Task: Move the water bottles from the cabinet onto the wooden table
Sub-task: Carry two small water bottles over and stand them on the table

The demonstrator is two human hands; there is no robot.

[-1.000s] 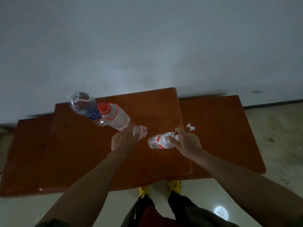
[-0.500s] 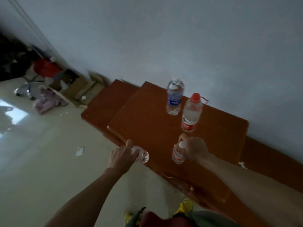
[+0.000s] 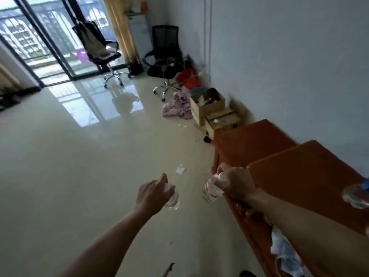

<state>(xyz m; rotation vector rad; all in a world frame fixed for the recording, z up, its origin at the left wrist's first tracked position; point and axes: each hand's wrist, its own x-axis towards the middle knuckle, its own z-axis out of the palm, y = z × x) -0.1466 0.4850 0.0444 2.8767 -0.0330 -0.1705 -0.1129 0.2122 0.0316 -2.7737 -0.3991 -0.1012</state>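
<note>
My left hand [image 3: 152,193] grips a small clear water bottle [image 3: 173,198] by its top, held over the tiled floor. My right hand [image 3: 235,183] grips a second small bottle with a red-and-white label [image 3: 210,191] by its cap, just off the front edge of the reddish-brown wooden cabinet [image 3: 299,176]. A third bottle with a blue cap [image 3: 356,196] stands on the cabinet top at the right frame edge, partly cut off.
Open cardboard boxes [image 3: 211,108] and a pink cloth heap [image 3: 177,108] lie by the wall beyond the cabinet. Two black office chairs [image 3: 165,56] stand near the glass balcony door. A white scrap [image 3: 180,169] lies on the glossy floor. White cloth [image 3: 285,254] hangs below my right arm.
The view has swung left, away from the cabinet top toward the room. Both hands, each still holding a bottle, have come off the cabinet and now hang over the floor.
</note>
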